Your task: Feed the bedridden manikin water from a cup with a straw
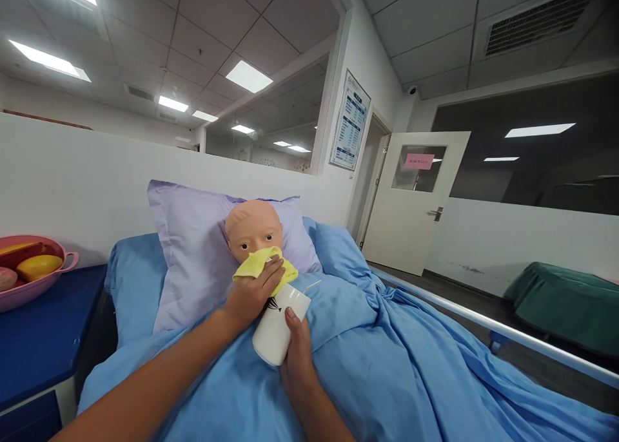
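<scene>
A bald training manikin (pixel 255 223) lies in the bed with its head against a lilac pillow (pixel 193 255). My left hand (pixel 251 294) presses a yellow cloth (pixel 261 261) over the manikin's mouth and chin, fingers together on the fabric. Below it, my right hand (pixel 297 348) grips a white cup (pixel 278 329) with a black printed pattern. The cup is tilted, its rim toward the upper right. A thin pale stick (pixel 313 286), perhaps a straw, shows just past the rim; its lower end is hidden.
A blue quilt (pixel 367 345) covers the bed, with a metal side rail (pixel 483 319) along the right. On the left, a pink basket (pixel 36 294) of fruit stands on a blue-topped cabinet (pixel 43 345). Beyond are an open door (pixel 411 216) and a green-covered object (pixel 561 307).
</scene>
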